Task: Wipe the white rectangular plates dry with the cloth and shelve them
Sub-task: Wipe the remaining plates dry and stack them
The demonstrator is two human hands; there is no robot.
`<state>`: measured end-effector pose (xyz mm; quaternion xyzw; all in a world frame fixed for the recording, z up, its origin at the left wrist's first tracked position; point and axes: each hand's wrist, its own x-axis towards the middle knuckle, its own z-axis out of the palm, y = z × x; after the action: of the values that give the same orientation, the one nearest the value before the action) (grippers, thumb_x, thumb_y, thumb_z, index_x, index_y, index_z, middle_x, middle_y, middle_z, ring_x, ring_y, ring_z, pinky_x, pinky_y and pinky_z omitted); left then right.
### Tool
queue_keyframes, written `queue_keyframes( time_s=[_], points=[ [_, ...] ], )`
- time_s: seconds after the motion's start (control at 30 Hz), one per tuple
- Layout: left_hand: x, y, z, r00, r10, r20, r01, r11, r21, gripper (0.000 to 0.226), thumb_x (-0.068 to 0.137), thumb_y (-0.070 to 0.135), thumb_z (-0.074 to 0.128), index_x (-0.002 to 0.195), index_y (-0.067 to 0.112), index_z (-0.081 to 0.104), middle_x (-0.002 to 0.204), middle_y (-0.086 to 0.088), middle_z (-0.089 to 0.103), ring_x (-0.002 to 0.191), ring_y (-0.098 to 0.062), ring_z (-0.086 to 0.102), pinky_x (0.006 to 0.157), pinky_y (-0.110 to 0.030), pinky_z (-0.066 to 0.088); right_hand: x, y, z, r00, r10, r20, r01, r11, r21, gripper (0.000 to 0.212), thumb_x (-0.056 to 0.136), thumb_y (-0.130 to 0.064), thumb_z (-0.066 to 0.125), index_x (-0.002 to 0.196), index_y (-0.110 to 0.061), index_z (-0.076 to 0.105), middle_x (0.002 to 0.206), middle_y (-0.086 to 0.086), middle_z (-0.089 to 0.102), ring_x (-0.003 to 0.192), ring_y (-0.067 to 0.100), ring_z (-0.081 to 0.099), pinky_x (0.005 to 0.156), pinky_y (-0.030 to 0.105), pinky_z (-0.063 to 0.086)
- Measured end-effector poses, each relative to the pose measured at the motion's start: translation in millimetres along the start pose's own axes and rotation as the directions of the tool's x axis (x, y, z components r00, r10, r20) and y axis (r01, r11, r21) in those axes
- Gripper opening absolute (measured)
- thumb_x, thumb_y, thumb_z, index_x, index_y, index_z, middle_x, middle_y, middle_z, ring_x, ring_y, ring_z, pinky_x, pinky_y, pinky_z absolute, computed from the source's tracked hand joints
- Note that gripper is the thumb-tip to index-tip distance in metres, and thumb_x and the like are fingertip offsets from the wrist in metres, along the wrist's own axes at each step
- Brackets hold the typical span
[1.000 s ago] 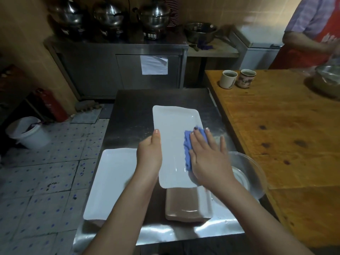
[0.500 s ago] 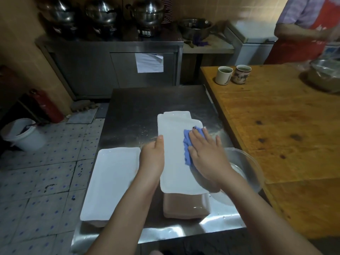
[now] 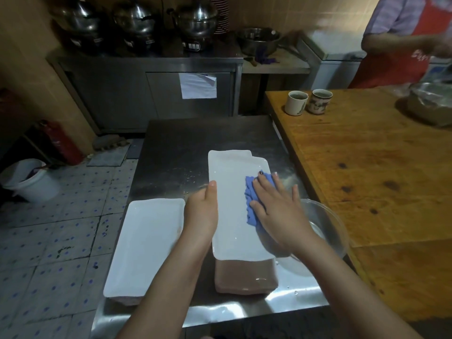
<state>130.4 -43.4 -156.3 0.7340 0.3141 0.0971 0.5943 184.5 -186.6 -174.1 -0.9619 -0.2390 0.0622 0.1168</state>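
Observation:
A white rectangular plate point(image 3: 232, 209) lies lengthwise on top of a plate stack in the middle of the steel table point(image 3: 195, 138). My left hand point(image 3: 203, 211) grips its left edge, thumb on the rim. My right hand point(image 3: 276, 209) lies flat with straight fingers, pressing a blue cloth point(image 3: 254, 199) onto the right half of the plate. Another white plate point(image 3: 146, 243) sits on a second stack at the left. A brownish plate point(image 3: 244, 277) sticks out under the wiped one.
A clear glass bowl point(image 3: 327, 228) stands at the right, partly under my right arm. A wooden table point(image 3: 367, 167) with two cups point(image 3: 308, 101) adjoins on the right, where another person point(image 3: 403, 33) works. Steel pots point(image 3: 137, 20) line the back counter.
The plate has slid slightly so a second white plate edge shows beyond its far end. My right hand with the cloth has shifted a little along the plate's right side.

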Motion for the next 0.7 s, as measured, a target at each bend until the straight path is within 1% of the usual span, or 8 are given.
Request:
queue_keyframes(
  time_s=[0.1,0.17,0.23,0.3,0.33,0.43,0.53,0.7],
  points=[
    [-0.2,-4.9,0.0,1.0,0.008,-0.01,-0.008,1.0,0.0,0.042,0.1,0.037,0.034,0.076,0.015,0.06,0.088,-0.009,0.067,0.082,-0.025,0.063,0.076,-0.033,0.049,13.5,4.3,-3.5,0.994,0.083,-0.071,-0.079,0.995,0.058,0.048,0.101,-0.035,0.034,0.147,-0.028,0.023,0.159,-0.008,-0.002,0.147,0.021,-0.001,0.115,0.051,0.01],
    [0.0,-9.3,-0.5,1.0,0.008,-0.017,-0.008,1.0,0.011,0.042,0.1,0.038,0.034,0.072,0.018,0.058,0.086,-0.008,0.066,0.081,-0.024,0.063,0.076,-0.032,0.049,19.4,7.4,-1.9,0.982,0.163,-0.09,-0.147,0.975,0.167,0.051,0.098,-0.035,0.043,0.146,-0.027,0.028,0.16,0.001,-0.003,0.143,0.027,0.018,0.111,0.041,0.026],
    [-0.4,-13.2,-0.6,1.0,0.007,-0.019,-0.007,1.0,0.005,0.041,0.1,0.038,0.034,0.075,0.019,0.06,0.086,-0.006,0.067,0.084,-0.024,0.064,0.078,-0.033,0.05,20.5,9.2,-0.1,0.971,0.231,-0.069,-0.207,0.945,0.252,0.054,0.097,-0.034,0.049,0.146,-0.025,0.029,0.156,0.009,0.016,0.129,0.029,0.042,0.096,0.033,0.039],
    [-0.1,-17.8,-0.6,1.0,-0.009,-0.016,0.008,1.0,-0.007,0.041,0.1,0.038,0.034,0.072,0.019,0.059,0.081,-0.005,0.065,0.082,-0.024,0.062,0.077,-0.032,0.048,17.7,9.4,0.1,0.963,0.255,-0.087,-0.214,0.92,0.327,0.054,0.094,-0.031,0.055,0.143,-0.023,0.033,0.137,0.01,0.047,0.112,0.025,0.053,0.081,0.029,0.04],
    [0.1,-20.1,-1.0,1.0,-0.018,-0.014,0.018,1.0,-0.007,0.043,0.1,0.037,0.035,0.067,0.019,0.056,0.076,-0.003,0.062,0.077,-0.023,0.06,0.073,-0.032,0.045,16.2,9.9,0.2,0.957,0.268,-0.113,-0.207,0.902,0.379,0.054,0.093,-0.027,0.058,0.141,-0.022,0.037,0.13,0.007,0.054,0.109,0.023,0.054,0.078,0.026,0.038],
    [1.2,-29.7,-3.7,0.999,-0.053,-0.012,0.053,0.998,0.033,0.046,0.1,0.036,0.036,0.059,0.018,0.049,0.065,0.0,0.053,0.067,-0.019,0.051,0.062,-0.028,0.037,13.1,16.4,-0.5,0.931,0.338,-0.137,-0.221,0.821,0.527,0.052,0.089,-0.015,0.062,0.138,-0.022,0.044,0.13,0.001,0.054,0.107,0.013,0.05,0.081,0.022,0.034],
    [3.5,-44.4,-5.8,0.994,-0.106,-0.006,0.106,0.993,0.055,0.046,0.099,0.037,0.036,0.062,0.017,0.051,0.069,-0.001,0.055,0.07,-0.021,0.054,0.064,-0.028,0.039,13.1,29.5,-0.9,0.911,0.41,-0.034,-0.283,0.685,0.671,0.056,0.083,-0.014,0.071,0.134,-0.02,0.048,0.126,0.0,0.055,0.101,0.013,0.049,0.079,0.024,0.038],
    [4.8,-70.8,10.7,0.977,-0.184,0.11,0.174,0.98,0.093,0.039,0.097,0.041,0.041,0.073,0.019,0.062,0.082,-0.002,0.067,0.078,-0.021,0.063,0.076,-0.03,0.048,7.4,43.3,9.4,0.841,0.5,0.207,-0.41,0.339,0.847,0.054,0.079,-0.021,0.076,0.125,-0.02,0.048,0.108,0.0,0.048,0.075,0.008,0.049,0.056,0.024,0.038]
  ],
)
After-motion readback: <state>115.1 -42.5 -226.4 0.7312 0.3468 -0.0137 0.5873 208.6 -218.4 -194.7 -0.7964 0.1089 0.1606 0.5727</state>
